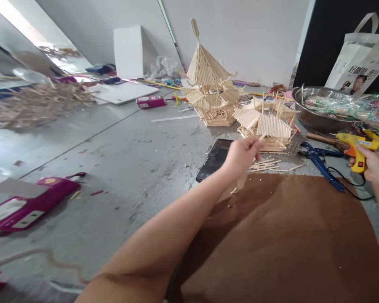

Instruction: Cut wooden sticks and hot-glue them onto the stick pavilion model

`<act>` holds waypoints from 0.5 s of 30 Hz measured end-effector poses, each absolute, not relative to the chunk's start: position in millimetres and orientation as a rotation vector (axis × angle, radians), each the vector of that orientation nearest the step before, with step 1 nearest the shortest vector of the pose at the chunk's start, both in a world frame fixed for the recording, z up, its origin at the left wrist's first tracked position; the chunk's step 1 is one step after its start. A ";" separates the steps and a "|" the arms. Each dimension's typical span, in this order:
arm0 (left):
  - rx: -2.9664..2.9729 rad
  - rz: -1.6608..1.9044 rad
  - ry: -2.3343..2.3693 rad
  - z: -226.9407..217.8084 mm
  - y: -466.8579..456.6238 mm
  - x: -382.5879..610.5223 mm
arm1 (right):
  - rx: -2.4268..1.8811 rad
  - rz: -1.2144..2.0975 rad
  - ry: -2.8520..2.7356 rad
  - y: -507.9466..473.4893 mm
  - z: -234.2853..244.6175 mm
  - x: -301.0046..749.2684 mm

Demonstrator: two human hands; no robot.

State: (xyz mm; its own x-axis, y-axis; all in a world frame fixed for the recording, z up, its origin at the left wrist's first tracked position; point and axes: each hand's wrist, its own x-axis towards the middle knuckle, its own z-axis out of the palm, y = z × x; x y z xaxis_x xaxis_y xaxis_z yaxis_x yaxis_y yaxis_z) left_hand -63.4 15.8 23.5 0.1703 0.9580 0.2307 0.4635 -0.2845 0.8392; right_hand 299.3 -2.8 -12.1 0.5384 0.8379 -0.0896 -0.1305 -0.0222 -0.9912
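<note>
My left hand (244, 152) reaches forward with thumb and fingers pinched on a small pale stick (262, 137), of which only the tip shows. Just behind it stands a low roofed model of wooden sticks (274, 126), its centre open at the top. A taller stick pagoda (219, 101) with a pointed roof rises to the left of that. In my right hand (377, 164), at the right edge, is a yellow glue gun (356, 145), its nozzle pointing left. Several loose sticks (265, 165) lie below the low model, close to my left hand.
Brown paper (297, 235) covers the near surface. A dark tablet or phone (215, 159) lies left of my left hand. Blue-handled pliers (324, 164) and a metal bowl (316, 120) sit at right. Purple power strips (38, 202) and a blurred stick pile (41, 103) are at left.
</note>
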 end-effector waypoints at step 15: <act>1.421 1.196 1.170 23.1 28.4 -66.6 | -1.445 0.930 -0.543 -1.3 -13.6 302.0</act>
State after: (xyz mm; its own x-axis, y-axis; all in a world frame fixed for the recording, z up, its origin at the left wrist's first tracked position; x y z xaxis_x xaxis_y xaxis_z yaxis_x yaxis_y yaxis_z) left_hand -66.6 28.4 23.1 0.0796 0.9887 0.1268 0.1048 -0.1348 0.9853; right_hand 302.0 -1.3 -13.6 0.5612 0.7993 -0.2151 -0.2047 -0.1178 -0.9717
